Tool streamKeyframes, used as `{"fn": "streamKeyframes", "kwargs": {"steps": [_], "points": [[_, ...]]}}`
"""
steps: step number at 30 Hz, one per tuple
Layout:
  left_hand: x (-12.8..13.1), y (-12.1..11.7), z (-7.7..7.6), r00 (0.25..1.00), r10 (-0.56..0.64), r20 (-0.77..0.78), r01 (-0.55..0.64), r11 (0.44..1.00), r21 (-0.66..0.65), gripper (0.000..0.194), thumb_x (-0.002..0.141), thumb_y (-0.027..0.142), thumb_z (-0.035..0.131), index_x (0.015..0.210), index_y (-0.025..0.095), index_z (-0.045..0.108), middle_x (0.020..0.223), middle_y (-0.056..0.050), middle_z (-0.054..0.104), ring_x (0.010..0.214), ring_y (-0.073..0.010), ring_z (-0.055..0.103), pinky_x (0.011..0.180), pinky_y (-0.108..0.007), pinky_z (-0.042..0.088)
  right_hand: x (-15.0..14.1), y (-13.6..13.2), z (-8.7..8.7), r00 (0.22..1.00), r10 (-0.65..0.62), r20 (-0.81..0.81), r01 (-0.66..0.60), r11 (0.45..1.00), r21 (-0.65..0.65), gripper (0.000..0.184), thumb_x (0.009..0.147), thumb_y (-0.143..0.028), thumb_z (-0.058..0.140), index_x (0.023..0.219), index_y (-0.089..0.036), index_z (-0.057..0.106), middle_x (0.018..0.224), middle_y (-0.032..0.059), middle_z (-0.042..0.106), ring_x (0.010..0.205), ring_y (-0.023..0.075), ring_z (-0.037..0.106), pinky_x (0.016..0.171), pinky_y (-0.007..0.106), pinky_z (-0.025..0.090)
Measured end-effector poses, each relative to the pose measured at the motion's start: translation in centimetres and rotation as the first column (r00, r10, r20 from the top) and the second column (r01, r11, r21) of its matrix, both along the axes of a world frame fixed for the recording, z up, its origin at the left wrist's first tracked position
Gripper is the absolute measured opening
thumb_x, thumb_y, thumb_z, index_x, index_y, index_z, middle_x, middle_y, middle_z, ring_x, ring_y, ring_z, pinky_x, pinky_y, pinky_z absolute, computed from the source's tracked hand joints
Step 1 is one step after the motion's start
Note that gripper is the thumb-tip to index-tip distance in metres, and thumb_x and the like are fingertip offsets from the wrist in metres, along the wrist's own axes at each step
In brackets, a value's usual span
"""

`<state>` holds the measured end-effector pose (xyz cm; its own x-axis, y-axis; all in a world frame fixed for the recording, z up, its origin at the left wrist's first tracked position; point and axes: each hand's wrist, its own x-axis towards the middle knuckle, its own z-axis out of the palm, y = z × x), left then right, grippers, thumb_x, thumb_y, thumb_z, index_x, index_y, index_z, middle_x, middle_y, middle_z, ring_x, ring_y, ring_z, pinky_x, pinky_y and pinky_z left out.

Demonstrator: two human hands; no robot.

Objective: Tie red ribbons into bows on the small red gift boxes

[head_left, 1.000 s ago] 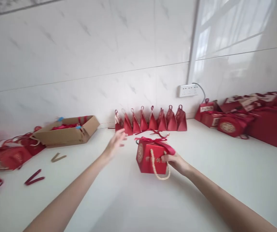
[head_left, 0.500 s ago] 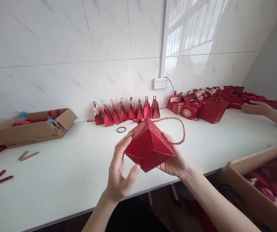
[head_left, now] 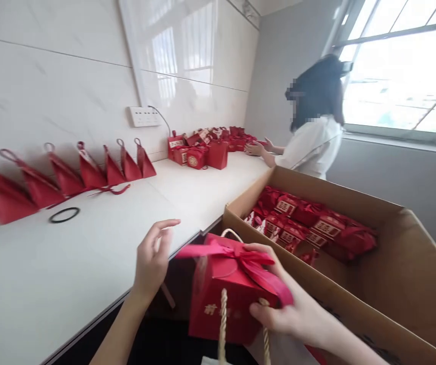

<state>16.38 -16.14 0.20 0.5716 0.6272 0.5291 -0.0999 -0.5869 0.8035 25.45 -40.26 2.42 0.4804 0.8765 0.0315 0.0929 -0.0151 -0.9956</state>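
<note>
My right hand is closed around a red gift box below the table's front edge. A pink-red ribbon bow crosses the box's top, gold lettering marks its front, and twisted cream rope handles hang from it. My left hand is off the box, to its left over the table edge, with fingers apart and nothing in them. Just right of the box stands a large cardboard carton, partly filled with red gift boxes tied with ribbon.
Along the wall on the white table stand several red pointed boxes, near a black ring and a loose red ribbon. More red boxes are piled farther back, beside a co-worker. A power strip is on the wall.
The view has turned right, bringing the carton and co-worker into sight. My left hand has come off the box; my right hand has the box lower, beside the carton.
</note>
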Motion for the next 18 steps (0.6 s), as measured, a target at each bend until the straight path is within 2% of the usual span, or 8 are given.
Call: {"fn": "streamKeyframes", "kwargs": {"steps": [2,3,5,8,10,13,14,18], "points": [[3.6,-1.3,-0.7,0.988,-0.126,-0.093,0.137,0.982,0.128,0.025,0.088,0.03,0.043,0.098,0.018,0.062,0.107,-0.007,0.065,0.103,-0.0208,0.059,0.095,-0.037,0.047,0.7,-4.0,0.9,0.97,-0.12,0.21,0.141,0.986,-0.087,0.07,0.079,-0.036,0.064,0.137,-0.027,0.028,0.132,0.0114,0.048,0.11,0.0261,0.056,0.09,0.037,0.049],[5.3,-2.1,-1.1,0.974,-0.184,-0.133,0.209,0.955,0.211,0.025,0.087,0.028,0.043,0.101,0.018,0.061,0.111,-0.007,0.064,0.109,-0.0211,0.056,0.099,-0.038,0.044,1.4,-5.8,1.6,0.932,-0.183,0.314,0.229,0.966,-0.119,0.068,0.081,-0.038,0.062,0.138,-0.027,0.027,0.134,0.0118,0.046,0.111,0.0264,0.055,0.089,0.036,0.05],[8.4,-4.0,-1.8,0.94,-0.259,-0.222,0.325,0.877,0.354,0.031,0.088,0.026,0.041,0.113,0.019,0.057,0.125,-0.008,0.057,0.124,-0.0222,0.046,0.107,-0.041,0.035,3.3,-8.8,3.0,0.796,-0.298,0.527,0.423,0.896,-0.132,0.065,0.081,-0.042,0.06,0.137,-0.027,0.03,0.137,0.0124,0.042,0.113,0.0277,0.054,0.086,0.035,0.051],[11.8,-6.3,-3.2,0.884,-0.283,-0.372,0.434,0.791,0.43,0.04,0.09,0.028,0.04,0.129,0.023,0.045,0.143,-0.006,0.04,0.138,-0.0247,0.026,0.111,-0.048,0.025,8.1,-11.8,4.8,0.559,-0.399,0.727,0.69,0.709,-0.142,0.062,0.08,-0.047,0.058,0.134,-0.025,0.035,0.138,0.0133,0.039,0.115,0.0284,0.052,0.086,0.035,0.05],[13.2,-7.3,-4.2,0.847,-0.277,-0.454,0.476,0.777,0.413,0.039,0.09,0.031,0.041,0.129,0.027,0.044,0.146,-0.005,0.037,0.14,-0.0266,0.02,0.109,-0.053,0.024,12.4,-13.0,4.6,0.483,-0.379,0.789,0.806,0.545,-0.232,0.07,0.078,-0.045,0.06,0.136,-0.019,0.03,0.133,0.0159,0.043,0.114,0.0285,0.052,0.088,0.036,0.048],[14.0,-7.8,-5.4,0.828,-0.255,-0.5,0.473,0.797,0.376,0.033,0.091,0.033,0.041,0.123,0.029,0.047,0.142,-0.005,0.041,0.141,-0.028,0.017,0.105,-0.056,0.026,19.1,-14.1,1.6,0.498,-0.188,0.847,0.832,0.378,-0.406,0.081,0.08,-0.038,0.058,0.14,-0.002,0.017,0.134,0.0233,0.04,0.124,0.0277,0.044,0.099,0.03,0.037],[14.0,-7.9,-5.6,0.83,-0.25,-0.498,0.465,0.803,0.372,0.032,0.091,0.033,0.04,0.122,0.029,0.047,0.141,-0.005,0.042,0.141,-0.0281,0.017,0.104,-0.056,0.026,21.0,-14.3,0.1,0.517,-0.132,0.846,0.838,0.281,-0.468,0.08,0.082,-0.037,0.056,0.141,0.0,0.017,0.136,0.0247,0.037,0.128,0.0272,0.039,0.1,0.028,0.035],[13.6,-7.8,-5.9,0.834,-0.255,-0.489,0.462,0.807,0.368,0.031,0.088,0.034,0.045,0.118,0.026,0.047,0.139,-0.008,0.042,0.14,-0.0301,0.016,0.103,-0.055,0.028,25.7,-14.9,-7.0,0.587,-0.131,0.799,0.81,0.079,-0.582,0.073,0.073,-0.029,0.068,0.13,0.003,0.036,0.12,0.0295,0.048,0.111,0.0348,0.055,0.084,0.034,0.046]]}}
